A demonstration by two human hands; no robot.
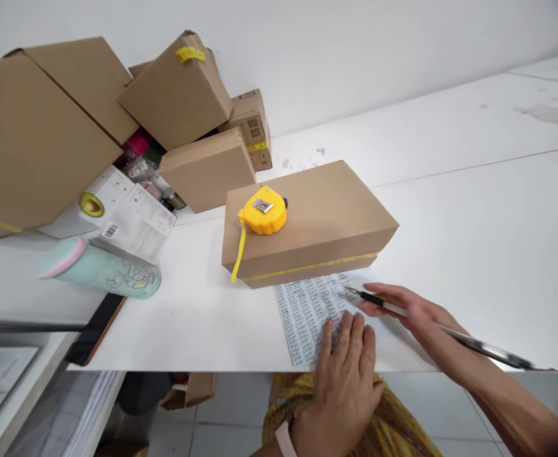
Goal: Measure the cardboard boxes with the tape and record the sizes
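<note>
A sheet of paper (302,320) covered in rows of small dark marks lies near the table's front edge, its far end against or partly under a cardboard box (307,222). My left hand (343,381) rests flat on the sheet, fingers stretched out, a pale band on the wrist. From the right comes my right hand (419,314), closed around a black and silver pen (378,301), whose tip points left at the sheet's upper right part. On top of the box sits a yellow tape measure (265,211) with its strap hanging over the box's front.
Several cardboard boxes (176,95) are stacked at the back left. Beside them stand a white carton with an avocado picture (131,212) and a mint bottle with a pink rim (112,270). A black flat object (95,330) lies at the table's left front edge.
</note>
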